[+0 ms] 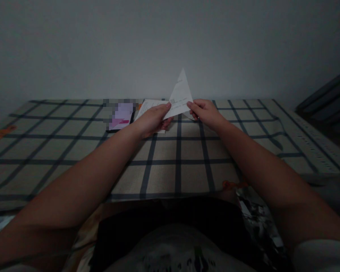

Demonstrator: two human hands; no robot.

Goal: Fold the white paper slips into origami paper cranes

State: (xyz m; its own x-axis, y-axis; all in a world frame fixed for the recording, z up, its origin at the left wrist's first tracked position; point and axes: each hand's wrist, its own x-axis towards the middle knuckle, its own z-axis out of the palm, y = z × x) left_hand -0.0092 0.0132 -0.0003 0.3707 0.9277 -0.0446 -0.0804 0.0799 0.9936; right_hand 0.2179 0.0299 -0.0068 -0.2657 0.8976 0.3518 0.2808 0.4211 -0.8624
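Observation:
Between my two hands is a folded sheet of paper (181, 92), white with faint print, raised above the table with a pointed tip at the top. My left hand (156, 116) pinches its lower left corner, thumb on the near face. On the opposite corner, my right hand (202, 111) grips with thumb and fingers closed. Printed white papers (149, 105) lie on the table behind and beneath my left hand, partly hidden by it. A phone (121, 116) with a lit, pixelated screen is to the left of those papers.
A checked cloth (164, 175) covers the table, which meets a plain wall (170, 45) at the back. Orange ties (1, 133) lie at the far left, and another orange tie (234, 184) is at the front edge. Dark slatted furniture (327, 100) stands at the right.

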